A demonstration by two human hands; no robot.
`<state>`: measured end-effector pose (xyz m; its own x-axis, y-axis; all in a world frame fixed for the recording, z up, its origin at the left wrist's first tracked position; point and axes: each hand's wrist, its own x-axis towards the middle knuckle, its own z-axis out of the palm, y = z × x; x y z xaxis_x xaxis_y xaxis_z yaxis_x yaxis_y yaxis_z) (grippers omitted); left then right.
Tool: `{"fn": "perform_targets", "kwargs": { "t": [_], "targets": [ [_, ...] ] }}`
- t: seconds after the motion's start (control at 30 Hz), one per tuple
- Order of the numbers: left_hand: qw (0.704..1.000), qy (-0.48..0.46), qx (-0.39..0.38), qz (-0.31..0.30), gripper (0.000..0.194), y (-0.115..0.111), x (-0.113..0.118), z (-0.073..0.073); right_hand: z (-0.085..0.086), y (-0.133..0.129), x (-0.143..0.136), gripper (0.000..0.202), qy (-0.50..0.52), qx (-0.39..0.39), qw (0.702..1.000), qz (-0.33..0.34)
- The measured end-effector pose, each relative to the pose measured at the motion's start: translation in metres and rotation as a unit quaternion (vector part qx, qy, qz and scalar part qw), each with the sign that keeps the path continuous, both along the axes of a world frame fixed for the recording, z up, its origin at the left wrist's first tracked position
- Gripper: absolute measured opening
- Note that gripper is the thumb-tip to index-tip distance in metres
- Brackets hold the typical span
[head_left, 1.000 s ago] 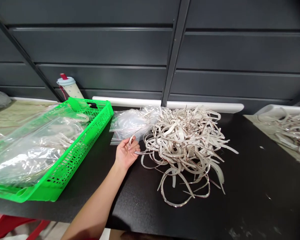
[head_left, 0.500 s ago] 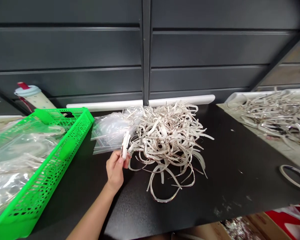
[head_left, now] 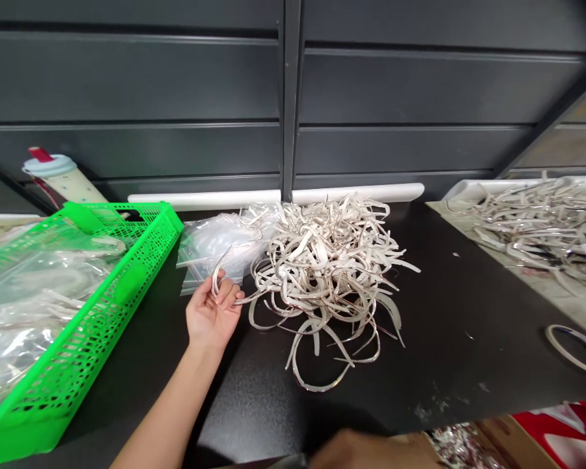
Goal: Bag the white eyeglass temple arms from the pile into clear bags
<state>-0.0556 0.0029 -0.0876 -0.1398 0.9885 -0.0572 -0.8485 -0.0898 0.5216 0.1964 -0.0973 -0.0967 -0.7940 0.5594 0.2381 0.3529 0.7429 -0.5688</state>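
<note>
My left hand (head_left: 213,311), palm up, has its fingers curled round a thin, curved whitish strip (head_left: 216,273) with a shiny edge. It is above the black table, left of a tangled pile of similar strips (head_left: 322,260). Clear plastic bags (head_left: 209,244) lie just behind that hand, partly beneath the pile's left side. My right hand (head_left: 366,449) is a blur at the bottom edge of the view, near the table's front edge. Its fingers cannot be made out, and a grey blurred shape is beside it.
A green basket (head_left: 127,283) with filled clear bags stands at the left, a cup (head_left: 63,179) with a red top behind it. More strips (head_left: 542,221) lie at the far right. A ring-shaped band (head_left: 573,348) rests at the right; boxes are below the front edge.
My left hand has moved slightly left and turned palm up; the strip in it now shows as a thin curve. My right hand has come into view at the bottom.
</note>
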Motion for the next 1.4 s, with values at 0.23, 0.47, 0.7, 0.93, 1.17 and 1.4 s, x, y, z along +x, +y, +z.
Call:
{"fn": "perform_targets", "kwargs": {
  "t": [0.23,0.47,0.7,0.93,1.17,1.4],
  "targets": [
    [0.991,-0.123,-0.015,-0.051,0.05,0.004,-0.002,-0.005,-0.019,0.041,0.015,0.011,-0.151,0.021,0.983,-0.101],
    [0.99,-0.101,-0.038,-0.09,0.042,0.0,0.008,-0.009,-0.002,0.03,0.008,0.011,-0.013,-0.145,0.989,-0.016],
    [0.987,-0.048,-0.02,-0.15,0.025,-0.004,0.018,-0.015,0.021,0.06,-0.026,0.011,0.184,0.043,0.976,-0.105],
    [0.986,-0.014,-0.008,-0.169,0.04,-0.012,0.027,-0.01,0.006,0.091,-0.072,0.021,0.139,0.268,0.943,-0.137],
    [0.987,0.009,0.01,-0.163,0.018,-0.011,0.03,-0.017,-0.009,0.094,-0.072,0.021,0.125,0.273,0.94,-0.16],
    [0.986,-0.024,0.005,-0.163,0.004,-0.008,0.022,-0.017,0.007,0.084,-0.038,0.024,0.252,0.264,0.915,-0.169]
  ]
}}
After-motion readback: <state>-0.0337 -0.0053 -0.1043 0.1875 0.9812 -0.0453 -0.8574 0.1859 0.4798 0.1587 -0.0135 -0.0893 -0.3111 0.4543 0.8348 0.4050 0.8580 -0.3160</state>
